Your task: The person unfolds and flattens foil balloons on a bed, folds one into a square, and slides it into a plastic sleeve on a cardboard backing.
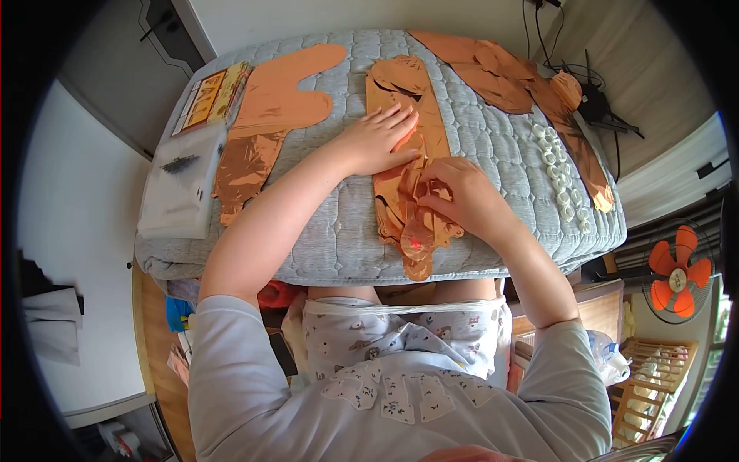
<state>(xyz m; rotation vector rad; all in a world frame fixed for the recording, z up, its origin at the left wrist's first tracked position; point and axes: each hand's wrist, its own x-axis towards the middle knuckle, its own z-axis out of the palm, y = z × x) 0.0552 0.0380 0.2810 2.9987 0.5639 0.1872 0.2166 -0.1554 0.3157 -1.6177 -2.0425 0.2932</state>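
Note:
A long piece of shiny copper-coloured foil [427,127] lies down the middle of a grey quilted mattress, its lower part crumpled. Flat on its upper middle rests my left hand [377,141], fingers spread. My right hand [456,199] is over the crumpled lower part, fingers curled and pinching a bit of the foil. The lowest tip of the foil reaches close to the mattress's front edge. Further left lies another copper foil shape [285,100], and more copper foil [500,73] stretches from the back towards the right edge.
A row of white rings [560,177] lies on the mattress [323,231] at the right. Clear plastic packets [175,192] and a picture package [212,96] sit at the left. A black device with antennas [596,104] is beyond the right edge, and an orange-bladed fan [677,279] stands at the right.

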